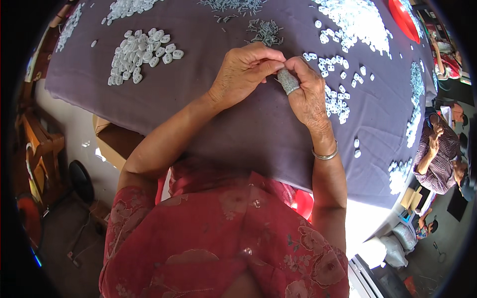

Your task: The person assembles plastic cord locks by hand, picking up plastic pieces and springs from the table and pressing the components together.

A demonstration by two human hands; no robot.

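While my left hand (pixel 243 74) and right hand (pixel 308 94) meet over the grey cloth (pixel 198 109), both pinch shut on one tiny piece (pixel 281 70), too small to identify. A grey wrap (pixel 288 82) covers one right finger. White pieces (pixel 141 52) are heaped at ten o'clock, a red tray (pixel 403 20) lies at two.

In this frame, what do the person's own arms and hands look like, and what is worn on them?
Both forearms are bare to above the elbow. The left hand wears nothing that shows. The right hand has a grey knitted finger cot over one finger, and a thin silver bangle circles the right wrist. Short sleeves of a red floral blouse cover the upper arms.
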